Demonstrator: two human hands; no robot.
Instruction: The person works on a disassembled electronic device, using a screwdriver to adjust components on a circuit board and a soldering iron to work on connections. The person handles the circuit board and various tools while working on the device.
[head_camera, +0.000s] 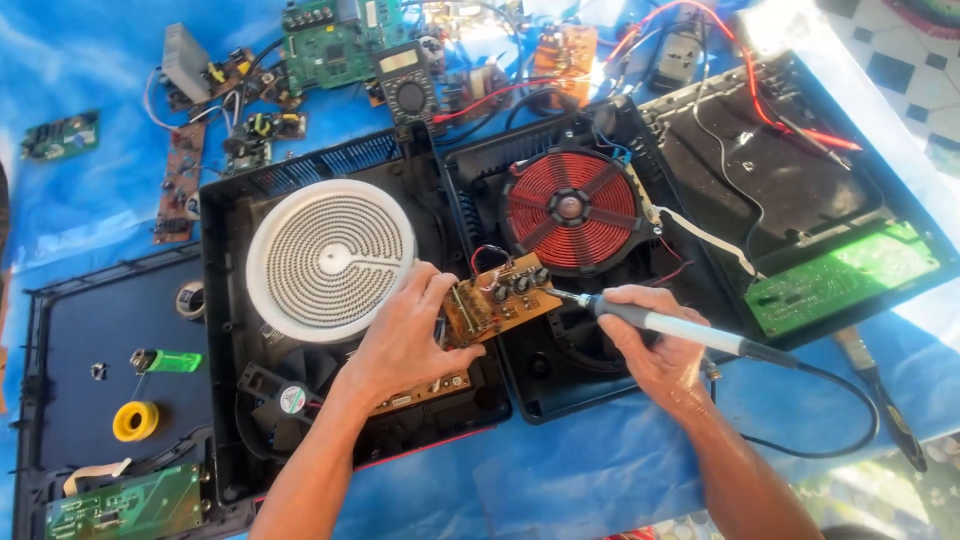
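Note:
My left hand (405, 335) grips a small brown circuit board (497, 300) with several black capacitors, holding it tilted above the opened black cooker housing (228, 330). My right hand (650, 345) holds a soldering iron (665, 322) with a grey-blue handle, its metal tip touching the right edge of the board. Just left of the board sits a white round radiant heating element (330, 258). Behind the board lies a red copper induction coil (572, 210).
A green circuit board (845, 278) lies in the lid at right. A multimeter (405, 85) with red leads and several loose boards lie on the blue cloth behind. A yellow solder roll (135, 420) and green lighter (172, 361) rest on a black panel at left.

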